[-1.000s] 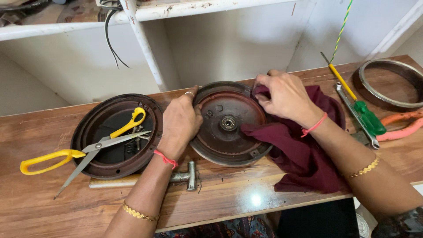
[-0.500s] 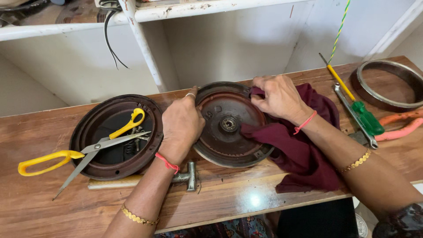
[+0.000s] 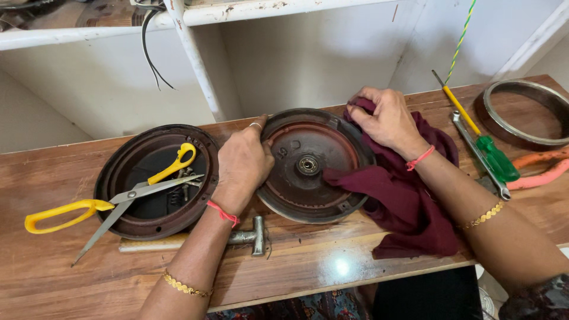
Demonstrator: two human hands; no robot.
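Slid up and leftward since a second ago: right hand [image 3: 388, 121], from the right side of the rusty round cover [image 3: 311, 165] to its upper right rim, with the maroon cloth [image 3: 409, 195] bunched under the fingers. Drawn along too, more cloth now off the cover's face, leaving the centre hub bare. Shifted slightly, left hand [image 3: 243, 163], thumb now farther onto the cover's left edge.

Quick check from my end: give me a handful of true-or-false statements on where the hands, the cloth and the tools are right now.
1. The left hand grips the round metal cover. True.
2. The right hand presses a maroon cloth on the cover's rim. True.
3. The scissors lie on the cloth. False: they lie across the dark round housing.
4. The green-handled screwdriver is in the right hand. False: it lies on the wooden table.
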